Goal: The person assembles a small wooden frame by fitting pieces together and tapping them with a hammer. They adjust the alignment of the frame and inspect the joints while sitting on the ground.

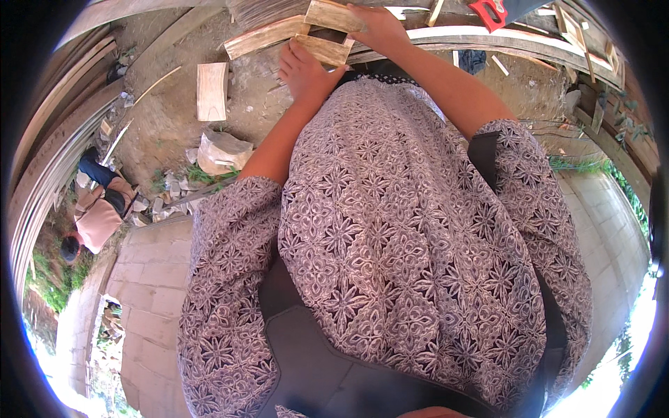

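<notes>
Near the top of the view, my left hand (305, 73) has its fingers closed over a short pale wooden block (320, 49). My right hand (382, 31) grips the end of another short wooden block (333, 14), just beyond the first. A dark gap shows between these two blocks. To the left, a longer piece of wood (265, 37) lies slanted, its end close to both blocks; whether they touch, I cannot tell. On the dirt ground left of my left forearm lies a flat, roughly rectangular board (212, 92).
A hand saw with a red handle (489, 14) lies at the upper right. Long planks (488, 36) run along the top right, and more planks (59, 136) curve along the left. A large stone (221, 152) sits by my left elbow. Another person (102, 221) is at the far left.
</notes>
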`<state>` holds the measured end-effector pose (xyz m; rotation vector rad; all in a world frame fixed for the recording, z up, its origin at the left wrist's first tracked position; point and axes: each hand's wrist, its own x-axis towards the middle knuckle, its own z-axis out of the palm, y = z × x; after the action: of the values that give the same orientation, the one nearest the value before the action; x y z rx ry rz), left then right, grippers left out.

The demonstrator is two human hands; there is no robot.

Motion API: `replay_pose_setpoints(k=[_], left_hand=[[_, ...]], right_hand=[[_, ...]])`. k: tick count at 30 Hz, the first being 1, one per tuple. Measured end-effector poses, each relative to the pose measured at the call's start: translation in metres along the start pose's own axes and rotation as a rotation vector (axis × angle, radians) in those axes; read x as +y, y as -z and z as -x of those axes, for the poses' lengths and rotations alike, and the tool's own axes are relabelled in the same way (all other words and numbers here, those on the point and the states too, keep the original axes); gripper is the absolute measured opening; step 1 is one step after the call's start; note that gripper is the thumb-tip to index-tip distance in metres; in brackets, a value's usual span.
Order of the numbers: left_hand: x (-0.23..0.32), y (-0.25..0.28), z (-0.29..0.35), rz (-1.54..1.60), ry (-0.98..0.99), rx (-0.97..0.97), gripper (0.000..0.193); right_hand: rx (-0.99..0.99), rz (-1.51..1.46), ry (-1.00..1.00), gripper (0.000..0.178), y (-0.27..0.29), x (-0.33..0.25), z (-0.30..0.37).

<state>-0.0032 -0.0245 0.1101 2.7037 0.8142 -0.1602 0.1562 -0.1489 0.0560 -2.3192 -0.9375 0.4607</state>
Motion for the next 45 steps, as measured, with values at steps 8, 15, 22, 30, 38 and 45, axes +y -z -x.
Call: replay_pose_setpoints(k=[8, 15, 22, 30, 38, 45], left_hand=[[-0.001, -0.003, 0.001, -0.05, -0.02, 0.016, 0.123], [-0.004, -0.006, 0.004, -0.028, -0.044, 0.072, 0.123], [0.001, 0.001, 0.002, 0.012, -0.024, 0.052, 0.122], [0.002, -0.003, 0.004, 0.038, -0.003, 0.065, 0.121], [0.006, -0.004, 0.004, 0.066, -0.026, 0.091, 0.121], [0.007, -0.004, 0.006, 0.056, -0.028, 0.085, 0.121]], right_hand=[[0.187, 0.01, 0.144, 0.071, 0.002, 0.001, 0.008], [0.151, -0.21, -0.078, 0.083, 0.027, 0.001, 0.014], [0.116, -0.09, -0.166, 0.074, 0.022, -0.025, 0.015], [0.078, -0.16, -0.191, 0.068, 0.016, -0.021, 0.013], [0.062, -0.033, -0.19, 0.069, 0.014, -0.013, 0.01], [0.097, -0.049, -0.15, 0.069, 0.016, -0.013, 0.014]])
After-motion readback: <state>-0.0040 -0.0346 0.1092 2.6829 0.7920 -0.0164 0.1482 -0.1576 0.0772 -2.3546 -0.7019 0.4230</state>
